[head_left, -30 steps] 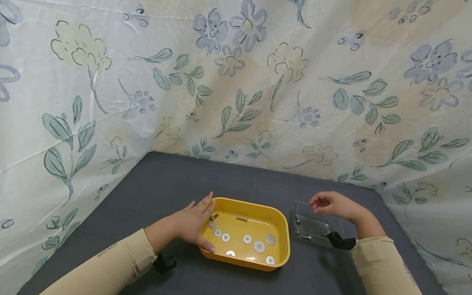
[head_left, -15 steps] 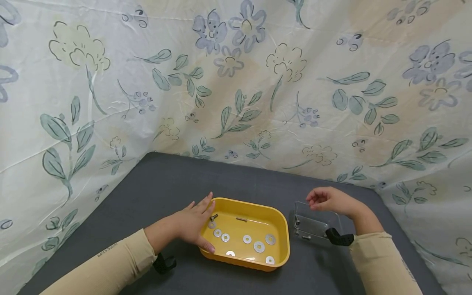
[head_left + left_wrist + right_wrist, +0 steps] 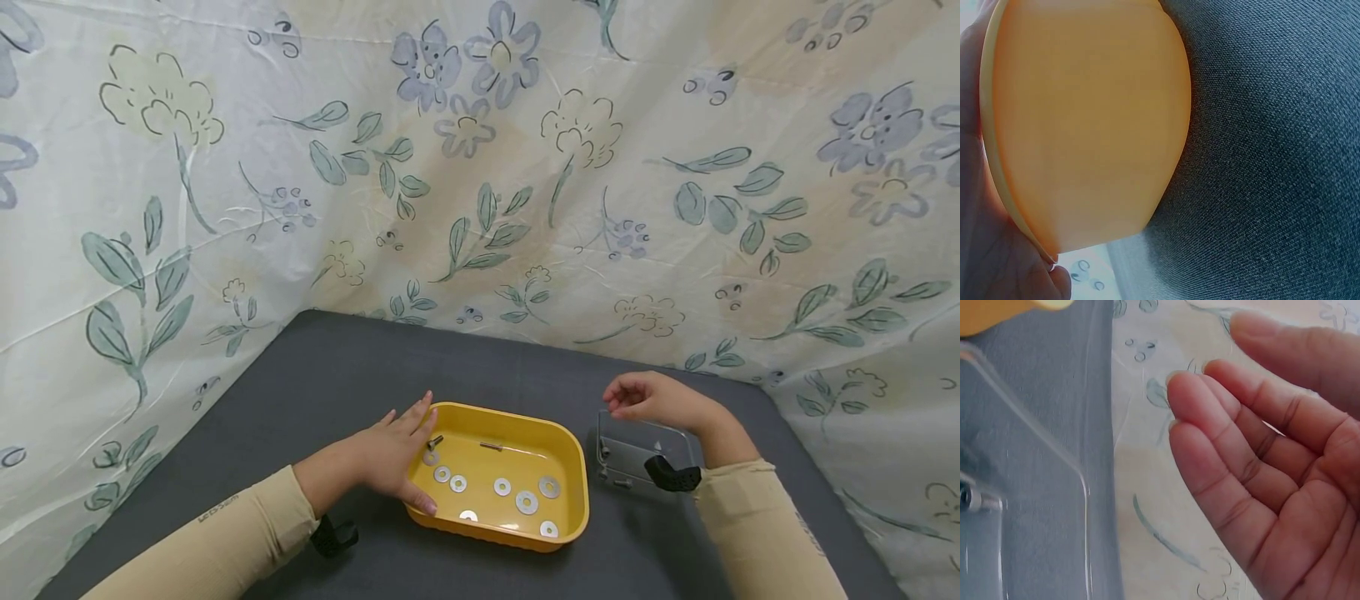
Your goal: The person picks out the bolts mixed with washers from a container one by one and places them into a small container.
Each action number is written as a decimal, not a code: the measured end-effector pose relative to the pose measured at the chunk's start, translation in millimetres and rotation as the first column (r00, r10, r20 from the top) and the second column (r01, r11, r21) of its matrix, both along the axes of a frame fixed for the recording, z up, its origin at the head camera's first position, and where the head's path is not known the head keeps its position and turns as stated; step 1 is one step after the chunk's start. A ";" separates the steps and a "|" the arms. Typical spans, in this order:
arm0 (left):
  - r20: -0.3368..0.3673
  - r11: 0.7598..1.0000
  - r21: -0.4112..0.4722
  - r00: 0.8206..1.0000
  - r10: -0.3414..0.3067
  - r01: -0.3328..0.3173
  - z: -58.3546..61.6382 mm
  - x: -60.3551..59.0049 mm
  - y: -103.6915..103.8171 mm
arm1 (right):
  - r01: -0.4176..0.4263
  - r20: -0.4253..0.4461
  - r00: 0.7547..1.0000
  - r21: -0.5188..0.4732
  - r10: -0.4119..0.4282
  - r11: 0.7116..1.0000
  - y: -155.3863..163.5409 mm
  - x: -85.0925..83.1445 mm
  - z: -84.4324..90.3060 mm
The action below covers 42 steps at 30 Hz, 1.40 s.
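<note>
A yellow tray [image 3: 510, 463] stands in the middle of the head view, with several flat washers [image 3: 527, 502] on its floor. One screw [image 3: 435, 443] lies at its left end and another metal piece [image 3: 491, 446] near the back wall. Spread over the left end, my left hand [image 3: 382, 454] rests on the rim, its thumb at the front edge. The left wrist view shows that hand [image 3: 1004, 262] along the rim of the tray's outer wall [image 3: 1091, 125]. My right hand [image 3: 660, 404] hovers over a clear plastic box [image 3: 630, 457], fingers loosely curled and holding nothing.
Several screws [image 3: 622, 482] show in the clear box right of the tray; one screw [image 3: 979, 500] appears in the right wrist view. A dark grey cloth [image 3: 420, 350] covers the table. Flower-patterned curtains [image 3: 480, 167] hang around the back and sides.
My right hand has moved left and slightly up, from above the clear box's middle toward its left back corner. The left hand and the yellow tray stay where they were.
</note>
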<state>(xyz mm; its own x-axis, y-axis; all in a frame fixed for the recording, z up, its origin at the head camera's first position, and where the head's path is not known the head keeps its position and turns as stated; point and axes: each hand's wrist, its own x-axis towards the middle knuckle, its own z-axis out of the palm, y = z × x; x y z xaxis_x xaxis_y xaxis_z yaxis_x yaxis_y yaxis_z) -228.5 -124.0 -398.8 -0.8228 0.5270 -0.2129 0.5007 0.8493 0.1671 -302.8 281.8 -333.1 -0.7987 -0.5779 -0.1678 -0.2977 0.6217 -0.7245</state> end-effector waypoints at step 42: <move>-0.004 1.000 0.008 1.000 -0.002 0.002 -1.9 -1.4 -1.2 | -0.240 -0.033 0.970 0.007 0.240 0.971 -99.3 -14.8 -32.2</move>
<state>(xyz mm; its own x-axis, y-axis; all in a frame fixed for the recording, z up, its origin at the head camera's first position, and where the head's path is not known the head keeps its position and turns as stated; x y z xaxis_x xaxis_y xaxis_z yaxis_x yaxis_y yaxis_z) -229.8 -125.1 -400.7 -0.8226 0.5303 -0.2052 0.5030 0.8469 0.1723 -317.6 182.6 -365.3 -0.6415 -0.7532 -0.1451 -0.4628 0.5309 -0.7099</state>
